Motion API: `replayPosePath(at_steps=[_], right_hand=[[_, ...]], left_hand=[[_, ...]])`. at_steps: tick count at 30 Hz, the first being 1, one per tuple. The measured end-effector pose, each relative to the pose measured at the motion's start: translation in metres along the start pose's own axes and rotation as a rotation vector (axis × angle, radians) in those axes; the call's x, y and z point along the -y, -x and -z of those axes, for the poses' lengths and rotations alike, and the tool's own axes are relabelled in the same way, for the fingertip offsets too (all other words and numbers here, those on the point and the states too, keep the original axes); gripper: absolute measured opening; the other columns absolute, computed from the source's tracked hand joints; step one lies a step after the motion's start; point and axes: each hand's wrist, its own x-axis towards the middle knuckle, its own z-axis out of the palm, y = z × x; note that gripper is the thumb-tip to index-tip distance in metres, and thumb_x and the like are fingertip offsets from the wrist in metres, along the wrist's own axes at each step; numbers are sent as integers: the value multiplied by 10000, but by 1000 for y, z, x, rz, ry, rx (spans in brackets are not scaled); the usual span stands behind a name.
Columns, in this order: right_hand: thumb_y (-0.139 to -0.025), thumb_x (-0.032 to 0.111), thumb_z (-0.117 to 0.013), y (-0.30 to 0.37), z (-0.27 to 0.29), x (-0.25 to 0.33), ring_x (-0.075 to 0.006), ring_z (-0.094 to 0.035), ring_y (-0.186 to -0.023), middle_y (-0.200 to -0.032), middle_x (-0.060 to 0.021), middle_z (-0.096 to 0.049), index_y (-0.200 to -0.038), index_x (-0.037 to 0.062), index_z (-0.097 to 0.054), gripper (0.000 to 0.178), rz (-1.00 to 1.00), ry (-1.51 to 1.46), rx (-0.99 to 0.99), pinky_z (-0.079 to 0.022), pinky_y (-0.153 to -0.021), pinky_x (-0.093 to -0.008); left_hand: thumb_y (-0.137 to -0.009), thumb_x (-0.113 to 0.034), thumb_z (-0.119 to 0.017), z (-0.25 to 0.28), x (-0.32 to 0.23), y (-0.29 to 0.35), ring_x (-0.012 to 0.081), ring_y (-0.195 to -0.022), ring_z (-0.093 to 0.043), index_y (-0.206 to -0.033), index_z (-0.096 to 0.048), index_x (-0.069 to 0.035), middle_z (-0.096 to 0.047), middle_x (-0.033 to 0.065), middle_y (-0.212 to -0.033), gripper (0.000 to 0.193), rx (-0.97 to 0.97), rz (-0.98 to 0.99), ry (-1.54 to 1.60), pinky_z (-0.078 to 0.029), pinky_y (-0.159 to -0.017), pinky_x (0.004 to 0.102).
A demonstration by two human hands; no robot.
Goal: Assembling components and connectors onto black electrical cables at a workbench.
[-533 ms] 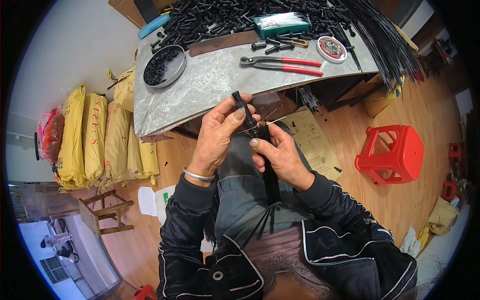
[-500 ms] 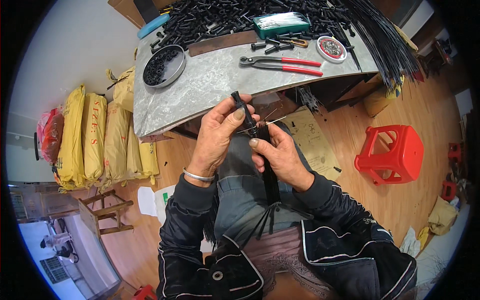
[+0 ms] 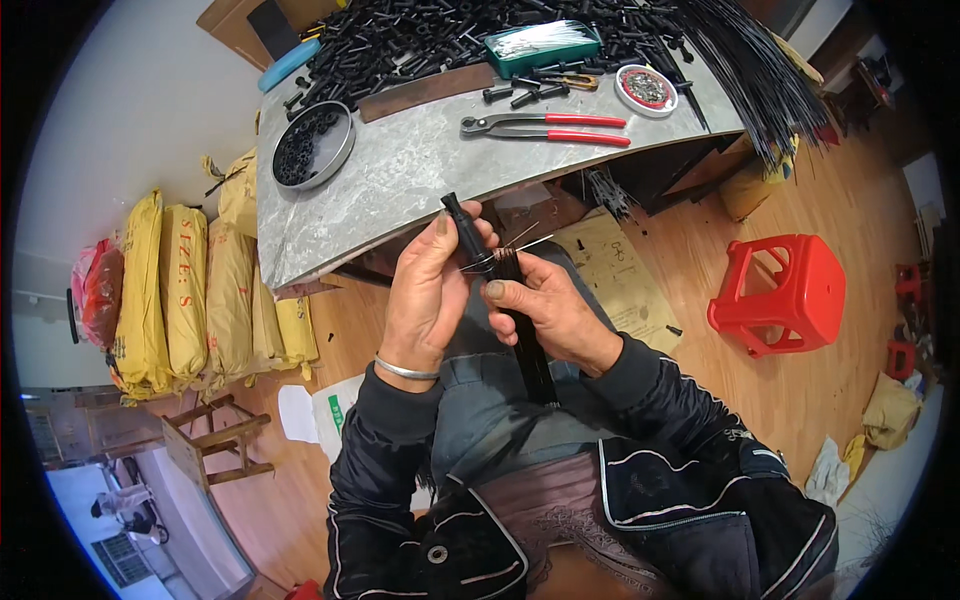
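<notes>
Above my lap, my left hand (image 3: 418,300) closes its thumb and fingers round a black tubular plastic piece (image 3: 464,228) with a flared top end. Thin wire shows at its lower end. My right hand (image 3: 560,315) is closed on a bundle of thin black rods (image 3: 530,355), which hangs down toward my lap. The tops of the rods meet the lower end of the tubular piece, between my two hands. A thin pale rod (image 3: 537,242) sticks out past my right fingers. How the rods join the piece is too small to tell.
On the grey table (image 3: 400,165) lie red-handled pincers (image 3: 545,128), a round tin of black rings (image 3: 313,147), a green box of pale pins (image 3: 542,48), a small white dish (image 3: 646,91) and heaped black pieces. A red stool (image 3: 780,295) stands right, yellow sacks (image 3: 185,285) left.
Both hands have shifted slightly left, still holding the tubular piece and the rods. My left thumb sits higher on the piece. The whole view has shifted a little.
</notes>
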Motion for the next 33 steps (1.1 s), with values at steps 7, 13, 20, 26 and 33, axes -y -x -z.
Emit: replayPosePath(at_steps=[7, 13, 20, 26, 33], right_hand=[[-915, 112, -611, 1, -5, -4, -77, -514, -597, -773, 6, -526, -1150, 42, -516, 263, 32, 76, -42, -449, -521, -229], [-910, 103, -612, 1, -5, 0, -75, -512, -601, -763, 9, -516, -1179, 51, -503, 295, 29, 76, -23, -450, -528, -227], [-905, 107, -622, 0, 2, 0, -80, -519, -610, -761, 12, -511, -1173, 60, -502, 297, -22, -37, -5, -445, -522, -223], [-903, 115, -628, 0, 1, -1, -78, -526, -614, -766, 12, -518, -1137, 57, -518, 264, -18, -49, 7, -444, -516, -220], [-927, 151, -605, 3, 5, -1, -79, -547, -632, -794, 11, -549, -1104, 49, -542, 214, 69, 47, -35, -454, -522, -213]], left_hand=[[-954, -283, -573, -7, 4, 5, 120, -856, -584, -1129, -609, 12, -639, 53, -936, 345, -138, -98, -198, -475, -789, 268], [-955, -267, -574, -11, 10, 4, 114, -848, -578, -1123, -612, 10, -637, 54, -933, 326, -198, -174, -181, -472, -788, 260], [-956, -264, -572, -16, 5, 4, 115, -845, -577, -1127, -611, 8, -637, 60, -937, 324, -150, -136, -211, -476, -782, 256], [-957, -262, -570, -14, 0, 7, 117, -845, -583, -1123, -605, 8, -636, 62, -935, 319, -128, -110, -226, -482, -778, 255], [-857, -113, -691, -19, -4, 23, 112, -825, -585, -1100, -582, 8, -624, 60, -986, 292, -93, -17, -567, -478, -754, 255]])
